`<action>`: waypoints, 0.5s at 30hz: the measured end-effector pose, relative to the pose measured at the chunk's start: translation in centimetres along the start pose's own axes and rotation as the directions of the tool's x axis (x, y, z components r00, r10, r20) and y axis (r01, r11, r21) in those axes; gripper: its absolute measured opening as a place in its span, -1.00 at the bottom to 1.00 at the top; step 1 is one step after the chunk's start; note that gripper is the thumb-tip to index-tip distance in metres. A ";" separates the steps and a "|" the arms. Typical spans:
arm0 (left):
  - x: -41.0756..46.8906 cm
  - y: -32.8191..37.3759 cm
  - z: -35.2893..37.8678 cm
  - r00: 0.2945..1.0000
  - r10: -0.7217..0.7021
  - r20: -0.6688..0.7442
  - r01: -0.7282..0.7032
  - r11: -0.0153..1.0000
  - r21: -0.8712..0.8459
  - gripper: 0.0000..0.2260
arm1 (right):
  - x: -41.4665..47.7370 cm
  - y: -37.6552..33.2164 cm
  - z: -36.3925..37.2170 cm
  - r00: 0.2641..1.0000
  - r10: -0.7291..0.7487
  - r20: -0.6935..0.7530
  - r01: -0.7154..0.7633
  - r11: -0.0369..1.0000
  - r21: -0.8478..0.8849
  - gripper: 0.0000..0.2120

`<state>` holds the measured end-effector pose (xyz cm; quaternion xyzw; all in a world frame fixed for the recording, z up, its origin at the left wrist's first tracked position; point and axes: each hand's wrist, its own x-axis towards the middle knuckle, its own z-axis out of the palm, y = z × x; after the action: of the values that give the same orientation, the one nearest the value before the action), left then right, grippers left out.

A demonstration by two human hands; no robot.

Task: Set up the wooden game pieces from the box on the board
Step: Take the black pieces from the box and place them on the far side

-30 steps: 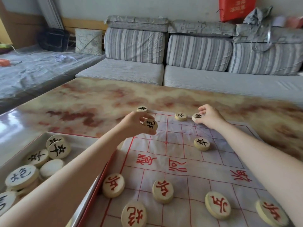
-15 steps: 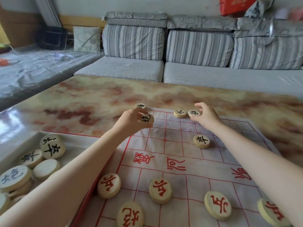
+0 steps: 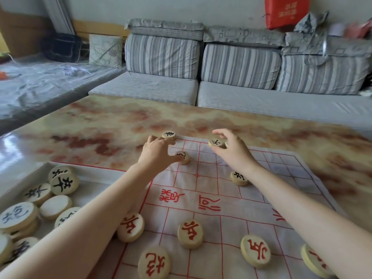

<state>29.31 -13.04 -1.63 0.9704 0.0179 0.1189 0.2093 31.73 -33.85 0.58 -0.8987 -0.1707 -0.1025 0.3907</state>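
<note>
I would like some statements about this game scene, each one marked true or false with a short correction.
1. The pieces nearest the camera on the board have red characters. True.
2. The box lies to the right of the board. False: it lies to the left.
3. The left hand touches a black-marked piece on the board. True.
4. The right hand rests on the sofa. False: it is at a black-marked piece on the board's far row.
5. The box is empty. False: several pieces remain in it.

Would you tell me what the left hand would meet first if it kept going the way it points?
Most likely the black piece at the board's far corner, just beyond the left hand; depth is unclear.
</note>
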 end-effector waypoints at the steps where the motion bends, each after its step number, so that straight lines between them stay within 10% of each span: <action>1: -0.1 -0.2 -0.6 1.000 -0.011 -0.006 0.011 1.000 0.003 -0.50 | -0.2 -0.7 0.3 1.000 -0.020 0.007 0.020 1.000 0.001 -0.64; 15: -9.3 -11.3 -13.6 0.966 -0.226 -0.128 0.225 0.974 -0.027 -0.83 | -6.0 -14.4 8.4 0.864 -0.225 0.450 0.186 0.974 0.129 -0.70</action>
<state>17.25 1.88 3.67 0.9510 0.1410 0.1573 0.2257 21.08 -19.82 2.60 -0.8574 -0.3573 0.0801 0.3617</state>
